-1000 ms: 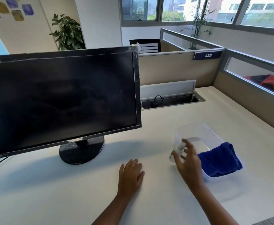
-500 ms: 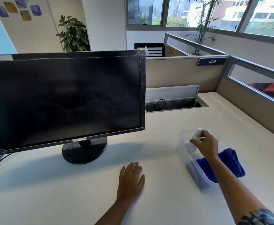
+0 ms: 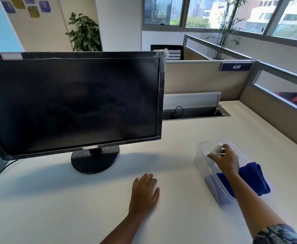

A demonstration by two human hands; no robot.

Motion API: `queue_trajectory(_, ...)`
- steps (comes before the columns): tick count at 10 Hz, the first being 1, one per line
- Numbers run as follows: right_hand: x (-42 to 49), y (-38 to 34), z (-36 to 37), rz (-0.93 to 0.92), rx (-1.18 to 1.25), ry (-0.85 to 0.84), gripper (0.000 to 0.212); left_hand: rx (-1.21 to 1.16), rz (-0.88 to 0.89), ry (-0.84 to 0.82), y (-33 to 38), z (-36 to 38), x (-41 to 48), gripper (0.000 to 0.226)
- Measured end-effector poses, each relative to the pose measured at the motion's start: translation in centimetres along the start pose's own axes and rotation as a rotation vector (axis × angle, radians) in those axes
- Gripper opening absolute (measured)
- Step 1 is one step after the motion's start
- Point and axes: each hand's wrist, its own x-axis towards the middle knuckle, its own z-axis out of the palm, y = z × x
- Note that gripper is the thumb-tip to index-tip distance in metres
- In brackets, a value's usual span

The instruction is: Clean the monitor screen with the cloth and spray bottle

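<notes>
Fingers of the right grip [image 3: 225,161] curl round the small white spray bottle [image 3: 217,149], cap uppermost, inside the clear plastic bin [image 3: 201,156], likely ready to lift it toward the dark monitor screen [image 3: 73,103] at the left. The left grip [image 3: 144,192] lies flat and relaxed on the counter [image 3: 65,205], holding nothing, probably as a brace. A folded blue cloth [image 3: 253,176] fills the bin's near end.

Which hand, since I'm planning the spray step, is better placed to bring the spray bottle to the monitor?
Right. The right hand grips the white spray bottle inside the clear container; the left hand lies flat and empty on the desk, farther from it.
</notes>
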Motion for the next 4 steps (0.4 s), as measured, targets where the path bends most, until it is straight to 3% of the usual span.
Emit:
queue_trajectory(3,-0.8,-1.5,-1.0,-0.015,-0.113,-0.026,0.093,-0.030,-0.016,-0.022,0.1,-0.3,-0.1,0.028)
queue_trajectory(4,-1.4,-2.4,-1.2,-0.051,-0.165,0.129,0.097,-0.063,-0.006,-0.021,-0.1,0.2,0.0,0.028)
